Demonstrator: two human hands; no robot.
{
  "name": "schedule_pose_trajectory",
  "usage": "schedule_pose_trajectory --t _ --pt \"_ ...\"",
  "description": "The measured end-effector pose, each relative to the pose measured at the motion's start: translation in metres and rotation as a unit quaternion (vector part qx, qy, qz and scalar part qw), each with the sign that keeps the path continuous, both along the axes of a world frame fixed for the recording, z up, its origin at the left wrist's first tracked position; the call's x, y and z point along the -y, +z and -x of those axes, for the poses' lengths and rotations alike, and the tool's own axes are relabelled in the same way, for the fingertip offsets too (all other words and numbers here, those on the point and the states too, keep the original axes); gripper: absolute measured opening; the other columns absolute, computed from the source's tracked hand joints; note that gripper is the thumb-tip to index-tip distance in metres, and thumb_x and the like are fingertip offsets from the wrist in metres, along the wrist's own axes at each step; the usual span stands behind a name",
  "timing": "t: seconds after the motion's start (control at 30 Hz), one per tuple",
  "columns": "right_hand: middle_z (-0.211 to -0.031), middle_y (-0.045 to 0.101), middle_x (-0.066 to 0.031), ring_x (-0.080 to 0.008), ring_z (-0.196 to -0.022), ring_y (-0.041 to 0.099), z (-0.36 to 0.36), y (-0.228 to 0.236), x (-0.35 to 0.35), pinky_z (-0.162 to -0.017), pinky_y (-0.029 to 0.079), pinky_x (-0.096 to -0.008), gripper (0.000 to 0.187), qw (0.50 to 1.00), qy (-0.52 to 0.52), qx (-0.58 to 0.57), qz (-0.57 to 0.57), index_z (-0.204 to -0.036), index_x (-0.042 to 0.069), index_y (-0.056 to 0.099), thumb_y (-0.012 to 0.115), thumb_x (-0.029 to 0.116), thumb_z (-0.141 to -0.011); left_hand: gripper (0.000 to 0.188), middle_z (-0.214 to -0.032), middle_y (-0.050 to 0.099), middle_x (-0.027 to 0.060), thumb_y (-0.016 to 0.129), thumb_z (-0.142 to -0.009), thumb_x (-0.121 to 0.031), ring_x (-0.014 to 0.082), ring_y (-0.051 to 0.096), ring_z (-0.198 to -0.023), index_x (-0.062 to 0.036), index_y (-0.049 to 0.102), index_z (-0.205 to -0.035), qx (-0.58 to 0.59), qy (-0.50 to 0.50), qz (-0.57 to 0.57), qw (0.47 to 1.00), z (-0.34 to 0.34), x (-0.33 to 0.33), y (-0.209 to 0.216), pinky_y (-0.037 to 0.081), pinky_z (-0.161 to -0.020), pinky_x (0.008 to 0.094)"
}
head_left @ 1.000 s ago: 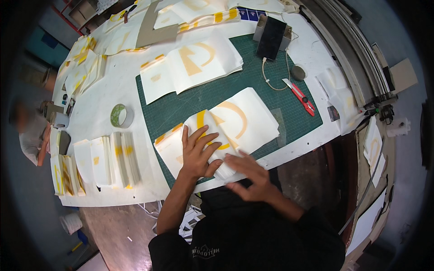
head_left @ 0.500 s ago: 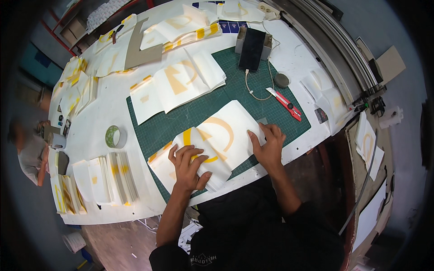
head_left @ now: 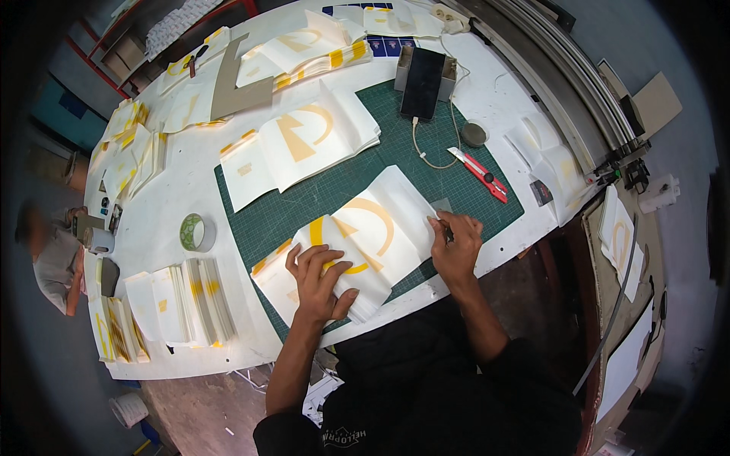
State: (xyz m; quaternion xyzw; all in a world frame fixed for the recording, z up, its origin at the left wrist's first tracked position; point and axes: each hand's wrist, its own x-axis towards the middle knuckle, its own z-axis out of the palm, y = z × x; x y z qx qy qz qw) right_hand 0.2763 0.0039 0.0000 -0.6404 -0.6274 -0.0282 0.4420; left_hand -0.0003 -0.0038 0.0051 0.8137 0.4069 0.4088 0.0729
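A stack of white printed paper sheets (head_left: 391,201) with yellow and pale orange shapes lies at a slant on the green cutting mat (head_left: 262,201), near the table's front edge. My left hand (head_left: 319,283) rests on the folded part of the stack, its fingers spread and pressing down. At the right end of the top sheet, my right hand (head_left: 458,247) pinches the paper's edge between thumb and fingers, and that end is slightly raised. Behind it, a second pile of similar sheets (head_left: 296,140) lies spread on the mat. A red utility knife (head_left: 480,176) lies to the right.
A dark phone (head_left: 423,85) leans on a box with a cable attached, beside a small round container (head_left: 474,134). A roll of green tape (head_left: 196,232) stands at left, near stacked folded sheets (head_left: 179,300). A long metal machine (head_left: 559,83) borders the right. Another person (head_left: 57,258) is at far left.
My right hand has gone from fingers spread on the paper to a pinch at its edge, and the sheet's right end has lifted a little. My left hand stays in place.
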Motion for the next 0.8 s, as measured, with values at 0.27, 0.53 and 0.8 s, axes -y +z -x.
schedule_pose_trajectory --t 0.27,0.53,0.8 --pt "-0.088 0.067 -0.0113 -0.0291 -0.088 0.064 0.004 0.004 0.001 -0.085 0.040 -0.0441 0.016 1.000 0.000 0.013 -0.013 -0.100 0.003 0.069 0.072 -0.003 -0.085 0.042 -0.110 0.068 0.0106 0.061 -0.087 -0.049 0.0322 0.058 -0.115 -0.0094 0.072 -0.096 -0.002 0.002 -0.004 1.000 0.000 -0.001 0.000 0.024 -0.112 0.0595" --pt "-0.107 0.070 -0.0152 -0.0344 -0.107 0.065 0.021 0.025 0.015 -0.099 0.042 -0.0434 0.012 0.984 0.171 -0.040 -0.016 -0.096 0.000 0.071 0.074 0.003 -0.084 0.042 -0.110 0.068 0.0103 0.061 -0.086 -0.049 0.0322 0.058 -0.115 -0.0093 0.072 -0.095 -0.003 0.003 0.002 1.000 0.000 0.001 0.000 0.024 -0.112 0.0593" --pt "-0.124 0.062 -0.0218 -0.0374 -0.113 0.061 0.051 0.010 0.018 -0.092 0.051 -0.0421 0.021 0.983 0.143 -0.036 0.111 -0.103 -0.001 0.066 0.074 0.001 -0.084 0.039 -0.109 0.069 0.0105 0.064 -0.083 -0.045 0.0325 0.057 -0.116 -0.0091 0.072 -0.094 0.010 -0.008 -0.004 1.000 0.003 0.000 0.001 0.023 -0.112 0.0595"
